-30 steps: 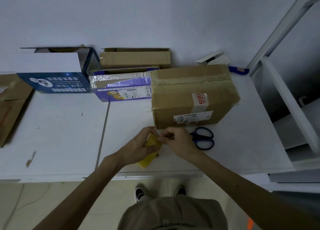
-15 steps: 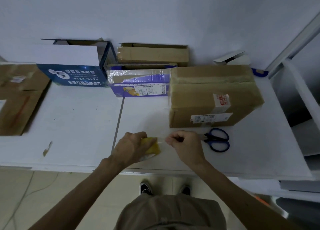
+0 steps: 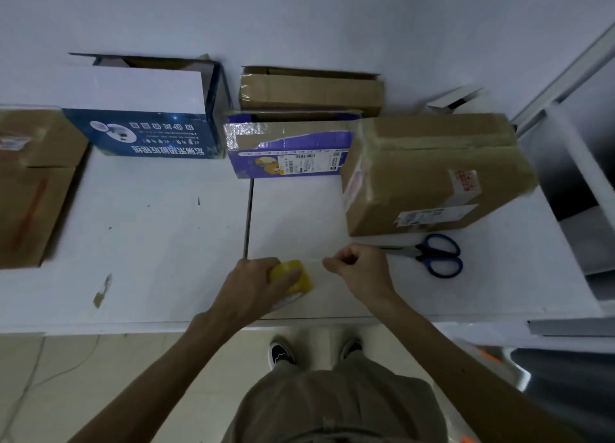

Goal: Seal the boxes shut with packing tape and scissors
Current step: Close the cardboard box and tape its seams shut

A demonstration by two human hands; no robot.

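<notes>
My left hand (image 3: 254, 287) grips a yellow roll of packing tape (image 3: 294, 276) near the table's front edge. My right hand (image 3: 361, 269) pinches the clear tape's free end, and a short strip stretches between the two hands. Blue-handled scissors (image 3: 432, 254) lie on the table just right of my right hand. A brown cardboard box (image 3: 432, 172) with taped seams and labels stands behind the scissors. A purple box (image 3: 289, 149) sits to its left, against an open blue and white box (image 3: 146, 123).
Another brown box (image 3: 311, 88) stands against the wall behind the purple one. A brown carton (image 3: 31, 182) occupies the table's left end. The white table (image 3: 159, 242) has a seam down its middle. A white shelf frame (image 3: 572, 163) stands at the right.
My hands have drawn apart, pulling a short length of tape off the roll. The view has shifted left, so the boxes sit further right in frame.
</notes>
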